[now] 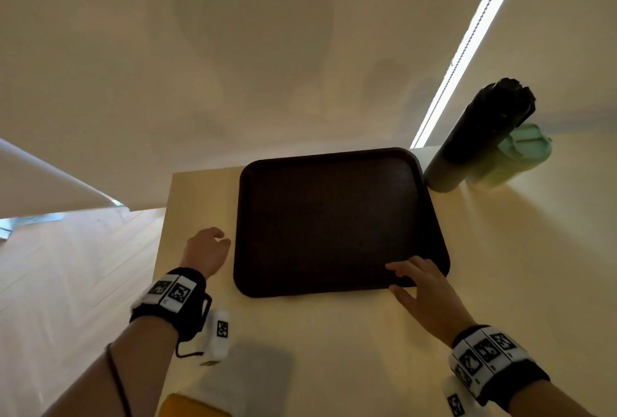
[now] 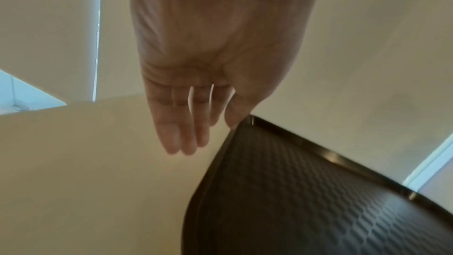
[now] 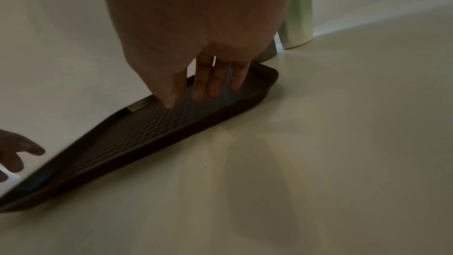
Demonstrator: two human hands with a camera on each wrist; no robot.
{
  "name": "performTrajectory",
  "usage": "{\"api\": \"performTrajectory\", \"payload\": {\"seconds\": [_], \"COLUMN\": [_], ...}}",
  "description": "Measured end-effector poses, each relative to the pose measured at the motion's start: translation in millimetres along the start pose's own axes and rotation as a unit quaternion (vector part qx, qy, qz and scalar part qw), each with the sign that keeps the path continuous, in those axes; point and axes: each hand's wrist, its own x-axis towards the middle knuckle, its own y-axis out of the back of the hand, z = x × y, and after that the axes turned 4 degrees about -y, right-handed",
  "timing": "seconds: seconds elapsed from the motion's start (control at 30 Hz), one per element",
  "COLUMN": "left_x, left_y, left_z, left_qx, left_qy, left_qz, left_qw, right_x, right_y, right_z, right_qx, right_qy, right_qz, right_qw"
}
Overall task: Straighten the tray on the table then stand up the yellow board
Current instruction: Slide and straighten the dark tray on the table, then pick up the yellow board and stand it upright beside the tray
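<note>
Currently the dark tray (image 1: 337, 219) lies flat on the table (image 1: 334, 343), nearly square to the edges. Right hand (image 1: 422, 289) rests on the tray's near right corner, fingers (image 3: 215, 82) straight and spread on the textured floor of the tray, thumb outside the rim; nothing grasped, just pressing. Left hand (image 1: 205, 251) sits just left of the tray, fingers (image 2: 182, 133) relaxed and extended, holding nothing; whether the thumb touches the rim I cannot tell. Yellow board (image 1: 192, 406) lies flat near of the tray, at the bottom frame edge, mostly cut off, not yet stood up.

Risks, as judgement:
- Dark bottle (image 1: 480, 136) and pale green cup (image 1: 510, 156) stand right beside the tray's far right corner. A push or twist that way could knock them; the tall bottle looks tippy.
- Tray's far edge lies close to the table's far edge; oversliding could hang it off.
- One flat hand pressing a corner may pivot the tray rather than slide it.
- Board near of the tray sits close to the table edge; a clumsy grab could drop it.

Writing: none readable on tray, bottle or cup. Only black-and-white square marker patterns on the wristbands (image 1: 484, 353), no text.
</note>
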Motion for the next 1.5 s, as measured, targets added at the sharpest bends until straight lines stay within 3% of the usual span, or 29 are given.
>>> {"api": "performTrajectory", "payload": {"seconds": [0.13,0.33,0.53,0.77,1.0,1.17,1.5], "left_x": [-40.1,-117.2,-194.6,-238.8,-231.8,-209.5,-80.0], "left_y": [25.4,41.9,21.5,-10.6,-19.4,-4.8,72.2], "left_z": [-19.5,-90.9,-158.9,-190.6,-191.8,-182.1,-124.6], "left_qx": [-0.054,-0.081,-0.097,-0.234,-0.314,-0.303,-0.319], "left_qy": [0.019,0.060,0.130,0.164,0.152,0.148,0.066], "left_qz": [-0.031,-0.010,0.025,0.050,0.030,0.028,0.034], "left_qw": [0.998,0.995,0.986,0.957,0.937,0.941,0.945], "right_x": [-20.1,-59.4,-98.6,-119.0,-120.3,-111.6,28.9], "right_y": [-12.1,-46.8,-91.5,-135.9,-170.6,-177.7,-152.3], "right_z": [-30.2,-72.0,-126.4,-174.3,-191.2,-203.1,-270.9], "right_qx": [0.023,0.075,0.137,0.195,0.221,0.212,0.212], "right_qy": [0.027,0.041,0.054,0.012,-0.051,-0.064,-0.047], "right_qz": [-0.045,-0.143,-0.232,-0.262,-0.257,-0.213,-0.149], "right_qw": [0.998,0.986,0.961,0.945,0.940,0.952,0.965]}}
